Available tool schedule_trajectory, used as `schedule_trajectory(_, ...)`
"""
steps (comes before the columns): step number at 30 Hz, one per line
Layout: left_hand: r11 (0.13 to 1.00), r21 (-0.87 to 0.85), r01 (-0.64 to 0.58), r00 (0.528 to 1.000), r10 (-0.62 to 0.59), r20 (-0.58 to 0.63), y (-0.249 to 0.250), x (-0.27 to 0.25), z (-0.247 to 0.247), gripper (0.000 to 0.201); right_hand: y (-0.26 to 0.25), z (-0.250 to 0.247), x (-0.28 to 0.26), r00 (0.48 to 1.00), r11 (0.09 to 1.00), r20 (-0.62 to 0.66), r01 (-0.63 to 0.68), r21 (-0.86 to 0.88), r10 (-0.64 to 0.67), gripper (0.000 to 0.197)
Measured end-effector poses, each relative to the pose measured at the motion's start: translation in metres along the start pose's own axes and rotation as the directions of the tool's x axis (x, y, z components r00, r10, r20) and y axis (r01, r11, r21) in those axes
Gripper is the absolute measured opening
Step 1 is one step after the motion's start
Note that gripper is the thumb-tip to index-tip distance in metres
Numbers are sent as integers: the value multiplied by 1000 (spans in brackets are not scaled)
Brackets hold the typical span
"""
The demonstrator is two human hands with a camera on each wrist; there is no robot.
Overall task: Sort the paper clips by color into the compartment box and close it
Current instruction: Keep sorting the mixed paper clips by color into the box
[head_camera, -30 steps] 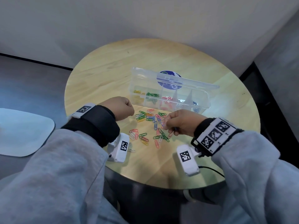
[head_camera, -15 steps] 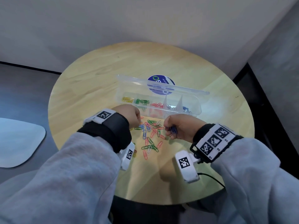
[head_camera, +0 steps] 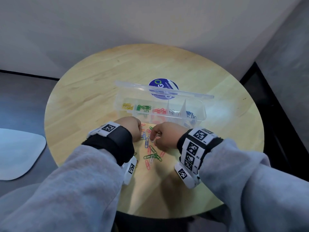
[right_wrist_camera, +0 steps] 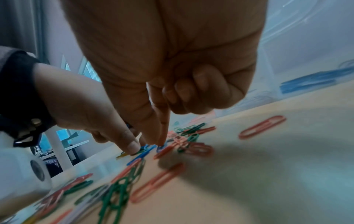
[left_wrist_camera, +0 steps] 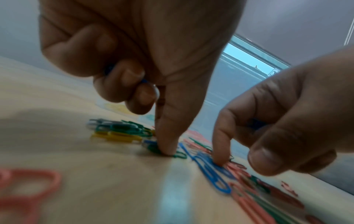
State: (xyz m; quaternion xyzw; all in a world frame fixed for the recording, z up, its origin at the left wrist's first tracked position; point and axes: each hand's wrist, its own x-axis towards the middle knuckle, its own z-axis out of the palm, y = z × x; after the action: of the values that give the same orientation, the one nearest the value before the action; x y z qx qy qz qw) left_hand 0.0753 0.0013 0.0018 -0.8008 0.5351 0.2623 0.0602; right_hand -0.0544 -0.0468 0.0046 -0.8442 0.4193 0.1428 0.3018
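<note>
The clear compartment box (head_camera: 201, 115) stands open on the table, with yellow (head_camera: 127, 106), green (head_camera: 143, 108), red (head_camera: 159, 111), silver (head_camera: 173, 113) and blue (head_camera: 190, 113) clips in separate sections. Loose mixed clips (head_camera: 151, 153) lie just in front of it. My left hand (head_camera: 132, 129) is over the pile with blue clips (left_wrist_camera: 144, 81) tucked in its curled fingers, and one straight finger (left_wrist_camera: 166, 145) presses a green clip (left_wrist_camera: 179, 154). My right hand (head_camera: 164, 136) pinches at a blue clip (right_wrist_camera: 160, 147) on the table with thumb and forefinger. That blue clip (left_wrist_camera: 210, 171) shows in the left wrist view too.
The round wooden table (head_camera: 83, 97) carries a blue sticker (head_camera: 163, 85) behind the box's raised lid (head_camera: 167, 92). A wall stands close behind. A pale rounded surface (head_camera: 18, 153) lies off the table to the left. Single red clips (right_wrist_camera: 262, 127) lie apart from the pile.
Both hands have drawn together over the middle of the pile. The right hand, which held blue clips up beside the pile, has come down onto a blue clip. The head view has shifted.
</note>
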Motion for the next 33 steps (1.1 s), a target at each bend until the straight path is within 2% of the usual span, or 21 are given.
schedule_trajectory(4, 998, -58, 37, 999, -35, 39, -4, 0, 2, 9, 2, 4, -1, 1000, 999, 5, 10, -36, -10, 19)
schedule_trajectory(9, 998, -29, 55, 997, -54, 60, -9, -2, 6, 5, -1, 7, 3, 997, 998, -82, -17, -52, 13, 2)
schedule_trajectory(14, 994, -91, 56, 995, -49, 82, -18, -9, 4, 5, -8, 11, 7, 998, 984, -33, -51, -170, 46, 14)
schedule_trajectory(17, 972, -231, 53, 993, -27, 112, -24, -10, -3, 10, -13, 12, 10, 997, 970, 6, -74, -230, 77, 17)
schedule_trajectory(20, 839, -540, 62, 981, 48, 187, -28, -11, -11, 23, -12, 13, 10, 995, 980, 35, -81, -180, 89, 12)
schedule_trajectory(23, 594, -799, 96, 985, 60, 163, -31, -15, -17, 34, -9, 11, 7, 994, 987, 48, -87, -138, 95, 4)
schedule_trajectory(25, 471, -874, 115, 985, 60, 162, -34, -18, -19, 34, -6, 5, 6, 991, 993, 59, -115, -20, 116, 4)
schedule_trajectory(27, 391, -911, 131, 985, 55, 166, -38, -20, -20, 30, -1, 0, 3, 987, 963, 107, -144, 227, 123, 8)
schedule_trajectory(28, 366, -920, 141, 984, 48, 170, -39, -21, -20, 28, 1, -2, 2, 982, 912, 150, -161, 378, 112, 12)
schedule_trajectory(31, 351, -923, 160, 984, 16, 177, -42, -25, -20, 26, 6, -3, -1, 980, 707, 191, -174, 686, 57, 22)
schedule_trajectory(33, 414, -898, 149, 987, -6, 161, -41, -25, -19, 28, 6, 0, 0, 983, 621, 177, -173, 764, 57, 22)
